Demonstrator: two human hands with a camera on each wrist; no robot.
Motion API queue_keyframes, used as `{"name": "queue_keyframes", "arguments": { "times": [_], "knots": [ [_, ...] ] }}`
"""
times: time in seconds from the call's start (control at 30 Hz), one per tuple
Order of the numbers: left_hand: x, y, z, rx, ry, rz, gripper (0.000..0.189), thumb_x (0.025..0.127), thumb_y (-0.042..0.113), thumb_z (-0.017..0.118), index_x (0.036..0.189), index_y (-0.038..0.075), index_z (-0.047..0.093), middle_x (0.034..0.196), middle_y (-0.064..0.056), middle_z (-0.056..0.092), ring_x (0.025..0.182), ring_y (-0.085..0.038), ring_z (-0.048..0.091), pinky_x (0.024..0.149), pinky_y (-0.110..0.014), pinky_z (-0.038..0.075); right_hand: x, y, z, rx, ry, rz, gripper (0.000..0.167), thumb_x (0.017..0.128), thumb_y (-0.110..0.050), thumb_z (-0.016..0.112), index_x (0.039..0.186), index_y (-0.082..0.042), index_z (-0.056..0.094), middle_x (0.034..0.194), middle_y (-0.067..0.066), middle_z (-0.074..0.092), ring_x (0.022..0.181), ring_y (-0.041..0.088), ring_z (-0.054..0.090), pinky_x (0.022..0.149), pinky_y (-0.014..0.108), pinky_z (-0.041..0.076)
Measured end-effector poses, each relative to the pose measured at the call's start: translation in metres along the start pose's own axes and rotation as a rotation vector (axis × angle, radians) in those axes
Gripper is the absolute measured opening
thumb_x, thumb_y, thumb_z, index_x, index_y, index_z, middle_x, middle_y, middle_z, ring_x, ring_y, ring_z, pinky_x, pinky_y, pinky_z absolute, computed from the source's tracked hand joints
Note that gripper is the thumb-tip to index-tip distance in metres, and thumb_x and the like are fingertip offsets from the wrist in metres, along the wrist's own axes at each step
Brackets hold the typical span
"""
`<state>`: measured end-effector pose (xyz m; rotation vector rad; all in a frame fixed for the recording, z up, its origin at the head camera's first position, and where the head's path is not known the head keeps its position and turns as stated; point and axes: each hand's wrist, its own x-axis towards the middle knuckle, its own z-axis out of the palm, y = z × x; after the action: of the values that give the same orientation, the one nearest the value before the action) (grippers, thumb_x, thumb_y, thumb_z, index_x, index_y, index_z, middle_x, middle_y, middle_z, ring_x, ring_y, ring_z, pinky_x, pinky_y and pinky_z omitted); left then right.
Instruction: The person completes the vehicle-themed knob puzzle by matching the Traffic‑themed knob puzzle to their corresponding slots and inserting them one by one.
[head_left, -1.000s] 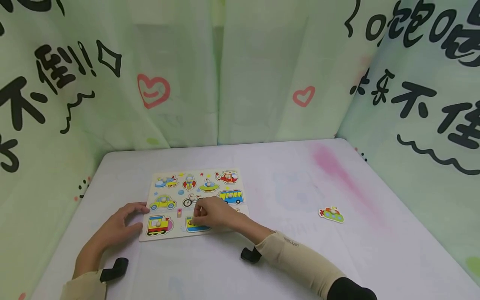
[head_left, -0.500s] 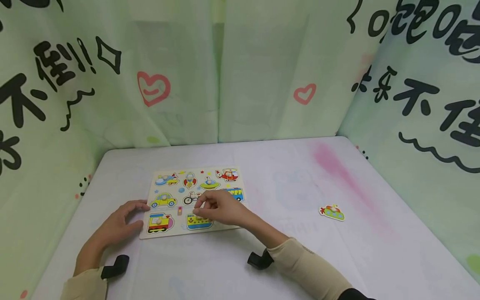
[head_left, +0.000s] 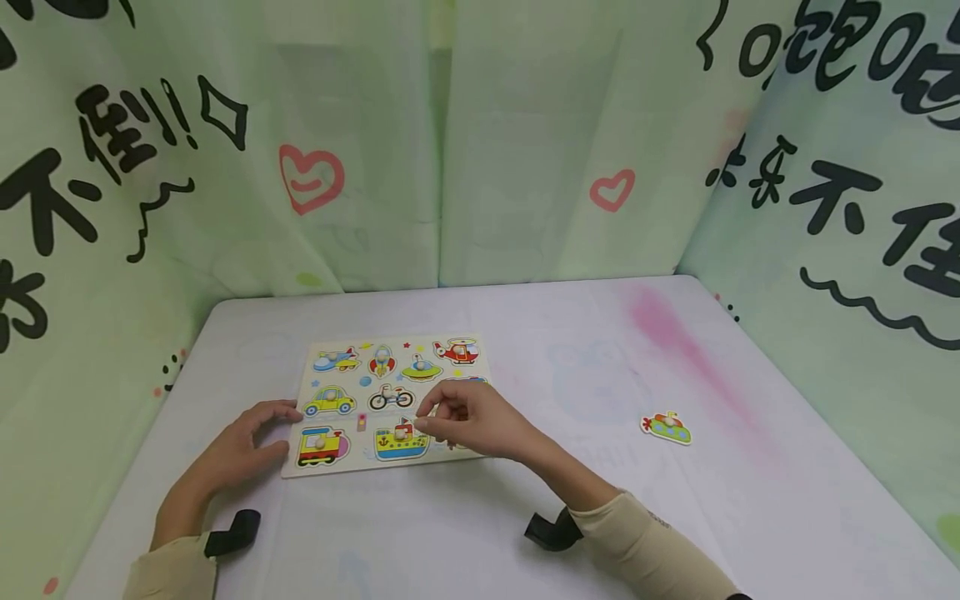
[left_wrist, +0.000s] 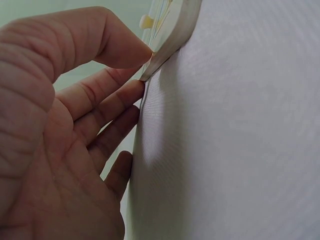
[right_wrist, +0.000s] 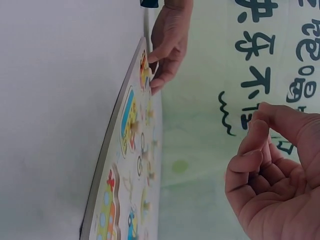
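Observation:
A puzzle board with vehicle pictures lies flat on the table. My left hand is at its left side, thumb and fingertips touching the edge; the left wrist view shows the thumb against the board's corner. Above the board's lower right part hovers my right hand. Its thumb and index tips meet with nothing seen between them, and the other fingers curl in. Just left of it, the ship piece lies in the board, its knob showing in the right wrist view. The right hand hides some of the board.
A green submarine piece lies apart on the white-covered table, to the right. Train, car and bicycle pictures are among several on the board. Pale green curtains surround the table.
My right hand has lifted off the ship piece and shifted right, uncovering the ship and bicycle. The left hand stays at the board's edge.

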<state>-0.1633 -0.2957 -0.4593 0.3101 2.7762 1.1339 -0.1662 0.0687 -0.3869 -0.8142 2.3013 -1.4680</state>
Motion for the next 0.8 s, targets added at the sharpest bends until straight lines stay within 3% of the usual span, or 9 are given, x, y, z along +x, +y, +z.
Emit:
{"name": "queue_keyframes", "arguments": {
  "times": [0.1,0.23,0.33,0.8],
  "knots": [
    [0.000,0.000,0.000,0.000,-0.001,-0.001,0.038,0.088,0.006,0.068,0.126,0.004,0.062,0.150,-0.028,0.045,0.141,-0.052,0.032,0.113,-0.073,0.028,-0.008,0.001,-0.005,-0.004,0.014,-0.001,0.009,0.095,-0.018,0.072,0.102,-0.014,0.070,0.075,0.019,0.066,0.065,0.038,0.061,0.054,0.021,0.043],
    [0.000,0.001,0.000,-0.003,0.002,0.001,0.038,0.088,0.005,0.067,0.125,0.004,0.062,0.149,-0.028,0.046,0.141,-0.052,0.033,0.113,-0.073,0.027,-0.017,0.002,-0.013,-0.007,0.043,0.006,0.010,0.094,-0.017,0.072,0.102,-0.012,0.069,0.074,0.012,0.066,0.060,0.017,0.054,0.055,0.020,0.041],
    [0.001,0.002,0.000,-0.005,0.001,-0.004,0.038,0.088,0.005,0.067,0.125,0.004,0.062,0.149,-0.027,0.046,0.142,-0.051,0.032,0.114,-0.072,0.027,-0.023,0.004,-0.018,-0.005,0.062,0.013,0.010,0.094,-0.016,0.072,0.102,-0.012,0.069,0.074,0.011,0.065,0.060,0.010,0.052,0.055,0.021,0.042],
    [0.000,0.002,0.001,-0.007,-0.009,-0.026,0.038,0.088,0.005,0.066,0.126,0.005,0.061,0.150,-0.027,0.045,0.142,-0.052,0.031,0.114,-0.073,0.026,-0.047,0.016,-0.043,-0.053,0.128,0.083,0.013,0.094,-0.023,0.073,0.101,-0.014,0.069,0.075,0.011,0.064,0.064,0.024,0.058,0.055,0.023,0.046]
  ]
}}
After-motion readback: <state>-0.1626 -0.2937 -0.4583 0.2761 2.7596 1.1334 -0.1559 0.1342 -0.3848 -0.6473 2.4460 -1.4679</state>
